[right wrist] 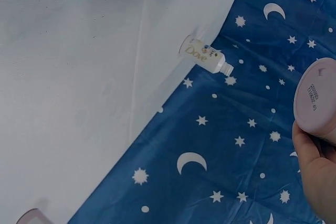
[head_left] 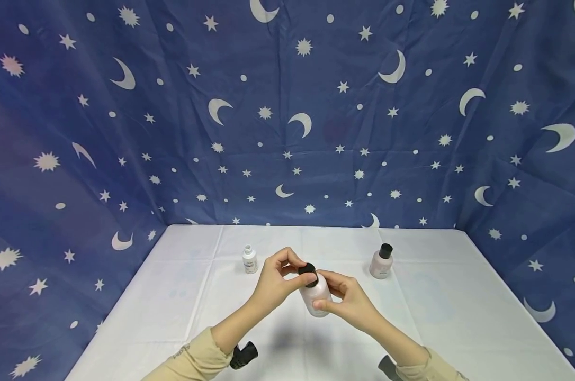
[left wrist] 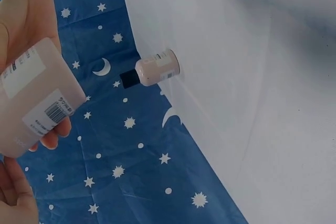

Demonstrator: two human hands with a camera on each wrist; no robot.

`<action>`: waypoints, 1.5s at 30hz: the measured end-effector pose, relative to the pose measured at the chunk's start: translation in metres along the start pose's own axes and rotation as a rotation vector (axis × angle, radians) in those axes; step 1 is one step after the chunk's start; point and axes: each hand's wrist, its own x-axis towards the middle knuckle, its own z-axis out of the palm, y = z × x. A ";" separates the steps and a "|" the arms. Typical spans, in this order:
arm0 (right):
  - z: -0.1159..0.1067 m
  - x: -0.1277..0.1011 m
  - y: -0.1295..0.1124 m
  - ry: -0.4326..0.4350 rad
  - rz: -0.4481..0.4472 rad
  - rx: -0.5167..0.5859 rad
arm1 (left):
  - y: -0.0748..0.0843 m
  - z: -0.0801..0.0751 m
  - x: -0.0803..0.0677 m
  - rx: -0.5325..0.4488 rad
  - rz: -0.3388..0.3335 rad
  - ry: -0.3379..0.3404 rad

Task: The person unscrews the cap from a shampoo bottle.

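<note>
Above table [head_left: 149, 317], left hand [head_left: 274, 279] pinching cap [head_left: 308, 268], right hand [head_left: 351, 300] gripping bottle [head_left: 313, 300]

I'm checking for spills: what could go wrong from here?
The held bottle is above the table; the right hand might let it slip. If the left hand loosens the black cap, it may leak. The small white bottle seems uncapped; a knock might spill any contents.

The left hand [head_left: 275, 280] is partly covering the black cap [head_left: 308, 268]; the right wrist view is cropping the held bottle [right wrist: 316, 98].
</note>
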 end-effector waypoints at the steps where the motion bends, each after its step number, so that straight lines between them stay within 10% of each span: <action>1: 0.000 0.000 0.000 -0.001 0.000 0.000 | 0.000 0.000 0.000 -0.013 0.003 -0.005; 10: -0.004 0.000 -0.004 0.001 -0.022 0.011 | 0.005 -0.005 0.004 -0.069 0.068 -0.113; 19: -0.009 -0.003 -0.002 0.011 -0.010 0.018 | 0.010 -0.019 0.011 -0.189 -0.014 -0.459; 25: -0.009 -0.004 -0.003 0.013 -0.012 -0.003 | 0.010 -0.022 0.015 -0.170 0.015 -0.555; 32: -0.009 -0.005 -0.003 0.014 -0.041 -0.019 | 0.009 -0.024 0.014 -0.164 -0.014 -0.515; 39: -0.008 -0.005 -0.005 0.014 -0.043 -0.022 | 0.010 -0.020 0.011 -0.190 -0.146 -0.332; 45: -0.005 -0.004 -0.007 0.044 -0.043 -0.024 | 0.010 -0.013 0.010 -0.168 -0.099 -0.197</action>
